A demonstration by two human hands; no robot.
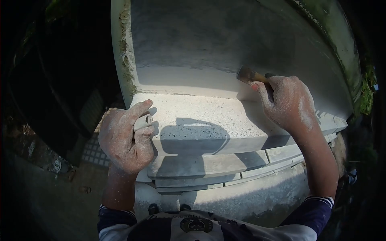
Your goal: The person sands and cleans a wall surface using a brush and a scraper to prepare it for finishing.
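My right hand (287, 100), coated in white dust, grips a scraper (250, 75) with a yellowish handle. Its dark, broad end is at the wall (193, 78), near the line between a pale lower band and the grey area above. On the left, my left hand (128, 134) is also dusty and closed around a small whitish tube-like piece (143, 122). The end of that piece looks hollow; what it is I cannot make out. This hand is above the left end of a white speckled ledge (209, 112), scattered with flakes.
Pale stone steps (209, 164) descend below the ledge toward my body. A rough, stained wall edge (128, 52) rises at the left, and a mossy edge (329, 32) curves along the right. Green leaves (368, 92) show beyond it. Shadows fall across the ledge.
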